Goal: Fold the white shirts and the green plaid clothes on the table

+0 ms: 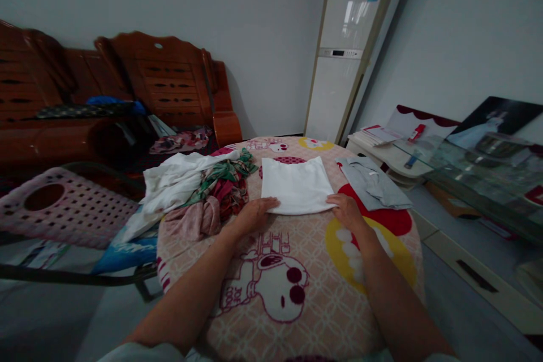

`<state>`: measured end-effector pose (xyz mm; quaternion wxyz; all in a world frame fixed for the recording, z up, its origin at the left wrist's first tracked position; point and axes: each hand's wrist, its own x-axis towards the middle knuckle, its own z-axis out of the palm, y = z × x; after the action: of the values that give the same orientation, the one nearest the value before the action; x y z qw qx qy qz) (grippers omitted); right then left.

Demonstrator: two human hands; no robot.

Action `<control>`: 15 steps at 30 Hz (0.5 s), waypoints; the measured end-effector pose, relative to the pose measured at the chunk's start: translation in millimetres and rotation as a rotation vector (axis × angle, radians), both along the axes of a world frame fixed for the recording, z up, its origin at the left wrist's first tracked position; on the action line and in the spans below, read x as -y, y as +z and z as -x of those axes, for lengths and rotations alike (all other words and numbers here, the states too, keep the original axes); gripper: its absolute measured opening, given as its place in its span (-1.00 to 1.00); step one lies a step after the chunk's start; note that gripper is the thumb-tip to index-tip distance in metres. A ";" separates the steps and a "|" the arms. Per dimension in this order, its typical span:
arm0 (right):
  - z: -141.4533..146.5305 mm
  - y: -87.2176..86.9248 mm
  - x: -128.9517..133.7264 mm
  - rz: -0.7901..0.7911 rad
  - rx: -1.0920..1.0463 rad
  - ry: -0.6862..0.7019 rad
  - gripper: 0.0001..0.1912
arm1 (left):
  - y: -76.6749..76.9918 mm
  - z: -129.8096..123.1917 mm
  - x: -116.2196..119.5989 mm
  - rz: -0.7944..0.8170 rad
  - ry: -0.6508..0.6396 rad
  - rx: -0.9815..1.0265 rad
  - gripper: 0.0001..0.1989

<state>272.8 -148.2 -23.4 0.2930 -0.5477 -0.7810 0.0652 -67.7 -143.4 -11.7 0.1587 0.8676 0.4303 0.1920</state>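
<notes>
A white cloth garment (297,184), folded into a rough rectangle, lies flat on the round table with its patterned cover (322,300). My left hand (257,212) grips its near left corner, the fingers on top of the fabric. At the near right corner, my right hand (345,210) pinches the edge between thumb and fingers. The thumb of the left hand is hard to see. To the right of the garment rests a folded grey shirt (373,181). Left of it is a heap of loose clothes, with a white one (173,181), a green patterned one (220,175) and a pink one (195,218).
A pink plastic chair or basket with holes (97,209) stands left of the table. Behind it is a carved wooden sofa (165,85). A tall white air conditioner (339,68) fills the corner. On the right are a glass shelf (458,164) and a low cabinet (466,271).
</notes>
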 end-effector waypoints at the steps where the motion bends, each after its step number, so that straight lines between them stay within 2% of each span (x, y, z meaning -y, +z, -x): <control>1: -2.7 3.9 0.4 0.041 -0.063 -0.010 -0.58 | 2.1 3.9 -1.3 0.017 -0.009 0.041 -0.44; 5: -9.0 25.3 10.0 0.155 -0.256 -0.042 -0.69 | 16.6 17.2 -3.0 0.143 0.008 0.103 -0.55; 9: -14.9 42.7 23.1 0.285 -0.350 0.035 -0.81 | 39.6 25.3 5.6 0.300 -0.120 0.172 -0.70; 12: -18.0 47.2 28.0 0.418 -0.442 0.100 -0.81 | 52.3 25.7 13.3 0.433 -0.157 0.216 -0.75; 15: -20.1 47.7 28.6 0.487 -0.471 0.127 -0.76 | 55.7 24.4 15.4 0.493 -0.128 0.239 -0.77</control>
<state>292.9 -176.8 24.3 0.3211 -0.5217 -0.6860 0.3927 -92.2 -158.8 44.0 0.4263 0.7995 0.3868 0.1719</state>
